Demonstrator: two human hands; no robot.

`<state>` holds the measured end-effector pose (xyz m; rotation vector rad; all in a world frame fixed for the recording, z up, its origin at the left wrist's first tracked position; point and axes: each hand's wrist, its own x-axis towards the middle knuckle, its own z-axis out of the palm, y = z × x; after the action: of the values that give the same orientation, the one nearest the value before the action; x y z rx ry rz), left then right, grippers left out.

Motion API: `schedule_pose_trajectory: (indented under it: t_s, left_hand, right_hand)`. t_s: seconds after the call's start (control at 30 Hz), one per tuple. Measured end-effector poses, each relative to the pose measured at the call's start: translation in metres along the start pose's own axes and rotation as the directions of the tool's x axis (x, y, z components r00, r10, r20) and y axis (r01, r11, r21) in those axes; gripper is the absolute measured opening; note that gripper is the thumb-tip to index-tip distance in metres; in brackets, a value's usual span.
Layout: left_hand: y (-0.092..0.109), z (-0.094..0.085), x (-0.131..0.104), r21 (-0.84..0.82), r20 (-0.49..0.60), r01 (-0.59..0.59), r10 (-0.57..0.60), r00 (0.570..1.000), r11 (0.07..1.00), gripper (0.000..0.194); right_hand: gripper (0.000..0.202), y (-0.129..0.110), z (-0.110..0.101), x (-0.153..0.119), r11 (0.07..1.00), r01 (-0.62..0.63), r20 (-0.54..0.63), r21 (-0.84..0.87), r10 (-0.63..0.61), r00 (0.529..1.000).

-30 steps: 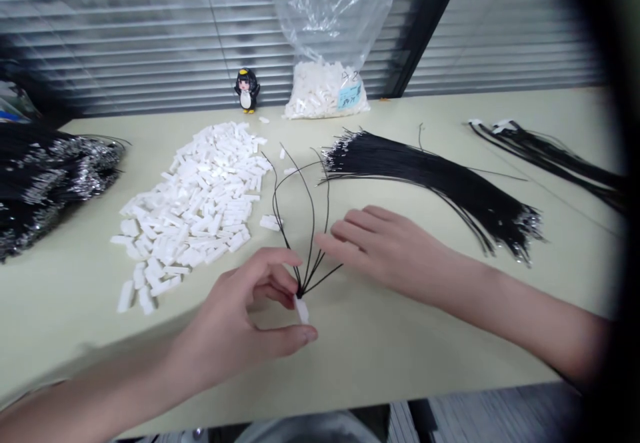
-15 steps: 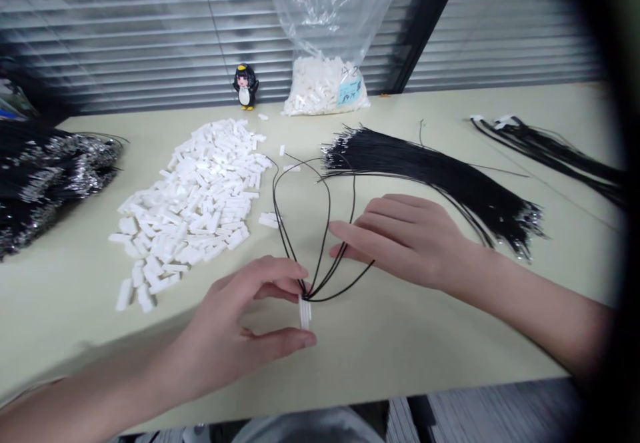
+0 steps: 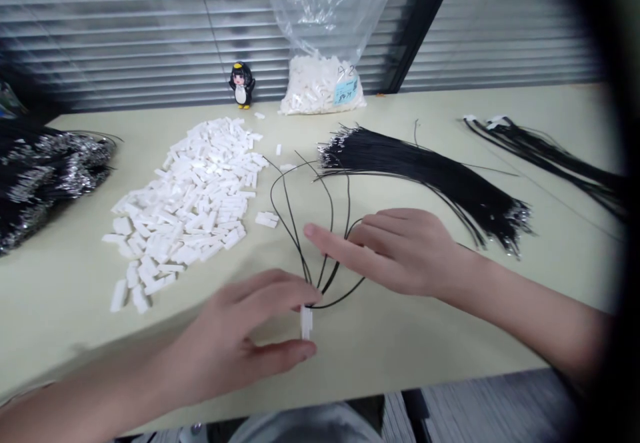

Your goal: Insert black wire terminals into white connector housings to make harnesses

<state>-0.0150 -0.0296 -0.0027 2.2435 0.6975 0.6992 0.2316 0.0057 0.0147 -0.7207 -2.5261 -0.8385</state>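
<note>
My left hand grips a small white plastic connector upright between thumb and fingers, low over the front of the table. Several thin black wires fan out from the connector's top and arch away over the table. My right hand is among these wires on their right side. Its index finger stretches left across them, while the other fingers are bent and the thumb is hidden. Left of the wires lies a large heap of white connectors.
Behind the wires lies a bundle of black wires with metal ends. More black wires lie at the left and far right. A clear bag of white parts and a penguin figurine stand by the blinds.
My right hand has moved left and slightly down, its index finger now stretched across the wires. My left fingers have come down over the connector's top, and the wires have shifted.
</note>
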Motion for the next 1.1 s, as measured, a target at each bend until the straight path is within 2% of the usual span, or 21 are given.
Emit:
schedule_pose_trajectory:
  t_s: [0.07,0.13,0.2,0.3,0.37,0.43,0.53,0.6,0.67,0.73,0.8,0.83,0.87,0.93,1.03,1.1]
  left_hand:
    - [0.003,-0.003,0.003,0.023,0.100,-0.061,0.059,0.993,0.998,0.033]
    - [0.007,-0.006,0.006,0.058,0.209,-0.099,0.085,0.974,0.993,0.028]
    - [0.010,-0.009,0.007,0.107,0.311,-0.139,0.100,0.945,0.984,0.029]
    - [0.012,-0.010,0.007,0.145,0.398,-0.157,0.088,0.913,0.977,0.031]
    - [0.011,-0.009,0.006,0.117,0.383,-0.134,0.080,0.920,0.984,0.031]
    - [0.009,-0.007,0.005,0.093,0.319,-0.103,0.068,0.945,0.990,0.031]
    - [0.007,-0.004,0.005,0.055,0.141,-0.001,-0.006,0.990,0.998,0.032]
    - [0.006,-0.003,0.006,-0.038,-0.009,0.091,-0.091,0.996,0.995,0.032]
    - [0.003,-0.004,0.006,-0.149,-0.128,0.184,-0.203,0.971,0.972,0.031]
    - [0.000,-0.005,0.005,-0.187,-0.179,0.277,-0.310,0.934,0.943,0.030]
    - [-0.004,-0.005,0.006,-0.124,-0.139,0.338,-0.354,0.925,0.933,0.027]
    - [-0.006,-0.004,0.006,-0.086,-0.091,0.347,-0.354,0.931,0.934,0.022]
    - [-0.009,-0.003,0.006,-0.054,-0.039,0.334,-0.337,0.941,0.941,0.017]
    - [-0.013,-0.001,0.006,-0.007,0.029,0.267,-0.267,0.963,0.964,0.012]
    - [-0.018,0.002,0.005,0.086,0.045,0.173,-0.177,0.983,0.981,0.019]
    - [-0.019,0.002,0.005,0.118,0.046,0.144,-0.150,0.988,0.983,0.025]
  right_hand:
    - [0.046,-0.004,0.002,0.002,1.000,0.009,0.036,-0.018,-0.009,0.999]
    - [0.024,-0.004,0.007,0.008,0.999,0.015,0.045,-0.030,-0.014,0.999]
    - [0.009,0.001,0.012,0.019,0.999,0.012,0.006,-0.045,-0.012,1.000]
    - [0.020,0.015,0.018,0.046,0.997,0.008,-0.045,-0.073,-0.011,0.999]
    - [0.026,0.025,0.022,0.069,0.997,0.013,0.003,-0.078,-0.013,1.000]
    - [0.029,0.033,0.025,0.091,0.998,0.016,0.086,-0.066,-0.010,0.996]
    - [0.043,0.048,0.028,0.112,0.994,-0.088,0.090,-0.057,0.093,0.992]
    - [0.057,0.063,0.028,0.112,0.974,-0.217,0.066,-0.064,0.221,0.973]
    - [0.066,0.083,0.025,0.097,0.937,-0.341,0.062,-0.075,0.346,0.936]
    - [0.072,0.105,0.018,0.068,0.891,-0.447,0.084,-0.079,0.452,0.888]
    - [0.064,0.122,0.007,0.029,0.867,-0.492,0.186,-0.078,0.497,0.847]
    - [0.054,0.126,0.001,0.008,0.845,-0.531,0.296,-0.063,0.524,0.799]
    - [0.042,0.125,-0.005,-0.014,0.807,-0.589,0.427,-0.047,0.549,0.719]
    - [0.026,0.115,-0.015,-0.055,0.776,-0.630,0.561,-0.041,0.539,0.628]
    - [0.033,0.083,-0.025,-0.103,0.718,-0.689,0.601,-0.101,0.596,0.533]
    - [0.036,0.065,-0.027,-0.123,0.689,-0.710,0.581,-0.145,0.640,0.503]
